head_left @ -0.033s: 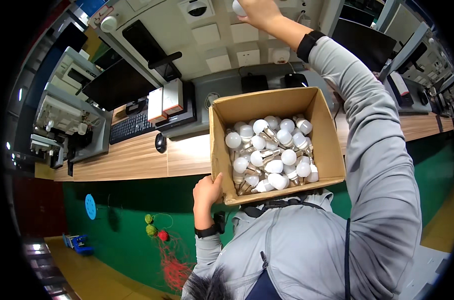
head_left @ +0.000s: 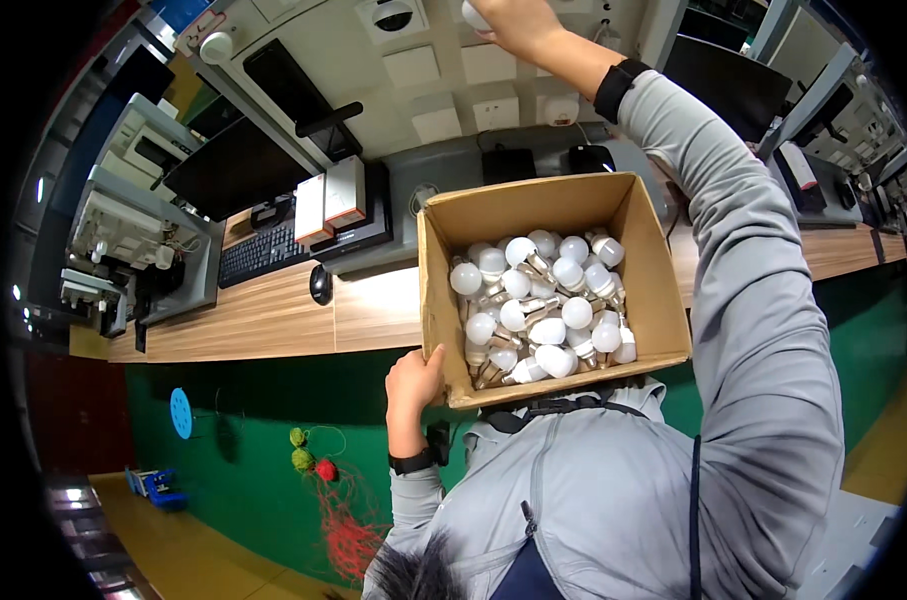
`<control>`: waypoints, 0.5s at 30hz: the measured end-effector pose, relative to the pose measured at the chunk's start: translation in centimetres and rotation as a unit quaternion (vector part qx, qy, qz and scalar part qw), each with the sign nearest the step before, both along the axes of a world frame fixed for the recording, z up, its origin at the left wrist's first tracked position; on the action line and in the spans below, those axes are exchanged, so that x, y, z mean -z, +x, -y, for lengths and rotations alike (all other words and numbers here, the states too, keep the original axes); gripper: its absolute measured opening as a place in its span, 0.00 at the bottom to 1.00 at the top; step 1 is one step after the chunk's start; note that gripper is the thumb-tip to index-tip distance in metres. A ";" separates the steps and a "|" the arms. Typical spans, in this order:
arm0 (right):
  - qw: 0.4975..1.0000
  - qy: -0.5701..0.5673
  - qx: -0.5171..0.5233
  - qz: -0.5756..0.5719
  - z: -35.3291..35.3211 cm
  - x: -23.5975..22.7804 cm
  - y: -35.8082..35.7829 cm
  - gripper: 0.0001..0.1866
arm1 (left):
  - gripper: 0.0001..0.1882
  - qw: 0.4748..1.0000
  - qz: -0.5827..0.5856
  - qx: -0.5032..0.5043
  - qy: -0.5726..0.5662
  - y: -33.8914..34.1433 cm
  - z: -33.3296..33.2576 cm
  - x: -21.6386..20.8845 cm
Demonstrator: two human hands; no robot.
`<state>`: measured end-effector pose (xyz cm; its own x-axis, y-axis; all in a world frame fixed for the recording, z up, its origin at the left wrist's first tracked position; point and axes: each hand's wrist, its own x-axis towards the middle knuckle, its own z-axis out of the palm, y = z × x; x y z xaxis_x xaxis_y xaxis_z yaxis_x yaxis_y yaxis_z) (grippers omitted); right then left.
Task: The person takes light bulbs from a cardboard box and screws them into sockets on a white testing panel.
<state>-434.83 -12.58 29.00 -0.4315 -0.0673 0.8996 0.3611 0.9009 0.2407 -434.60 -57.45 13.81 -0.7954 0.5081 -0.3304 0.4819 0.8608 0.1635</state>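
Observation:
An open cardboard box (head_left: 558, 395) rests between the desk and my body, filled with several white light bulbs (head_left: 576, 313) lying in all directions. My left hand (head_left: 414, 380) is closed on the box's near left corner, thumb on the rim and fingers against the outside. At the top edge, my right hand (head_left: 521, 27) is stretched out to the pale upright panel (head_left: 563, 75) and closed around a white light bulb (head_left: 474, 15). The picture's edge cuts off part of that bulb. Whether it touches a socket there cannot be seen.
On the panel are a dome camera (head_left: 392, 15) and several white switch plates (head_left: 410, 66). Left on the wooden desk (head_left: 273, 312) lie a keyboard (head_left: 258, 255), a mouse (head_left: 320, 285) and small boxes (head_left: 345, 193). Monitors (head_left: 728, 78) flank the panel. Red threads (head_left: 348, 530) appear lower left.

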 end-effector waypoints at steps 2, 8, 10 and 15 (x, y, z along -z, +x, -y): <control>0.998 0.011 0.017 0.064 -1.9 0.6 -1.0 0.14 | 0.30 1.000 0.012 -0.005 -0.006 -0.1 0.0 -0.1; 0.958 0.271 0.025 0.092 -1.8 -0.4 1.0 0.10 | 0.31 1.000 0.019 -0.001 0.006 -0.6 -0.3 0.3; 0.965 0.234 0.007 0.117 -1.0 -0.8 1.8 0.11 | 0.31 1.000 0.020 -0.008 0.003 -0.3 -0.3 -0.2; 0.863 -0.197 -0.097 0.454 7.4 0.2 6.2 0.26 | 0.29 1.000 0.015 -0.012 0.013 0.0 0.7 0.4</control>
